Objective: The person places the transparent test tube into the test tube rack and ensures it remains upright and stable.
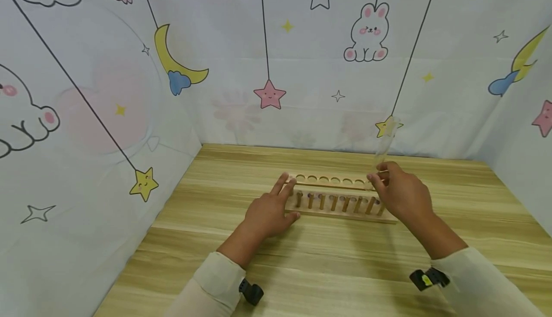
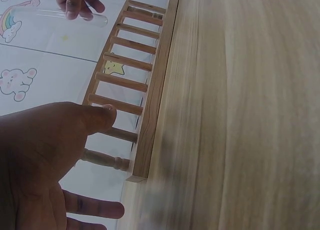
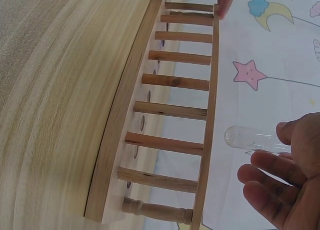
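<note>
A wooden test tube rack (image 1: 340, 215) stands on the table, with a row of round holes in its top rail and upright pegs along its front. My right hand (image 1: 405, 193) pinches a clear glass test tube (image 1: 385, 142) between thumb and fingers, above the rack's right end. In the right wrist view the tube's rounded bottom (image 3: 231, 136) hangs just above the top rail (image 3: 212, 90). At the left end, my left hand (image 1: 268, 215) rests its spread fingers on the rack, thumb out toward the front.
The wood-grain table (image 1: 327, 264) reaches back to a white cloth (image 1: 302, 125) printed with stars, moons and rabbits, which also hangs at both sides. A black strap device (image 1: 251, 292) sits at the left wrist, another (image 1: 429, 278) at the right.
</note>
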The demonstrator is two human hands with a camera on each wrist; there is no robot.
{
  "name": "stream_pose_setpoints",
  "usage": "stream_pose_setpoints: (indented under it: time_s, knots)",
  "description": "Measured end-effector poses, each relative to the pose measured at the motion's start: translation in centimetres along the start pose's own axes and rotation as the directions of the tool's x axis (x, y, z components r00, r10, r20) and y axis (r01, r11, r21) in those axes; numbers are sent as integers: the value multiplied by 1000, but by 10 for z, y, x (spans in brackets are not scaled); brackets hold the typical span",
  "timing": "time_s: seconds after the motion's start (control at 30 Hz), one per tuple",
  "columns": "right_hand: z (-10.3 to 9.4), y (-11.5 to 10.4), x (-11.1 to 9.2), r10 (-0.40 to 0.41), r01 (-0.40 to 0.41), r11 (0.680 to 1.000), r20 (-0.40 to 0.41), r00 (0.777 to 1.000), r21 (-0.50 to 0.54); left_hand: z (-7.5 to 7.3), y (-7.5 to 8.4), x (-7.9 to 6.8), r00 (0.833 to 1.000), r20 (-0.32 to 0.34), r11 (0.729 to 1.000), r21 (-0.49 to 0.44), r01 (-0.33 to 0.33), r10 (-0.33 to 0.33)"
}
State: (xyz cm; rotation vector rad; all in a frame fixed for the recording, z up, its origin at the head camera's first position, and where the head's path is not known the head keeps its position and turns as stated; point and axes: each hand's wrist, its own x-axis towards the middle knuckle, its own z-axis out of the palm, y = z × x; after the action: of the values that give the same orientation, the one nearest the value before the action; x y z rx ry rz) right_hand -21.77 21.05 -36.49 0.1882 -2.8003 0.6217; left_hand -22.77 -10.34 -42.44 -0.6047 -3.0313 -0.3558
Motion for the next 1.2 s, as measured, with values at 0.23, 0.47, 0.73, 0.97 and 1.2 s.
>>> stream_pose_setpoints:
  time_s: [0.23,0.47,0.73,0.97,1.2]
  knots:
    - [1,-1,2,-8,8,1000,-3,1000,0,0,0,1,1000,4,1000,-5,1,-1]
    - [5,-2,5,0,0,1000,12,1000,0,0,0,1,1000,-1,1000,-16,-1,1]
    - [6,-5,8,1,-1,1000,16,1000,-1,-1,0,0,1000,-4,1000,-11,0,0]
    - [9,-6,10,-1,1,1000,11,1000,-4,0,0,0,1000,-6,1000,-5,0,0]
    - [10,-9,12,-4,4,1000,9,1000,-4,0,0,0,1000,-6,1000,-6,3,-4]
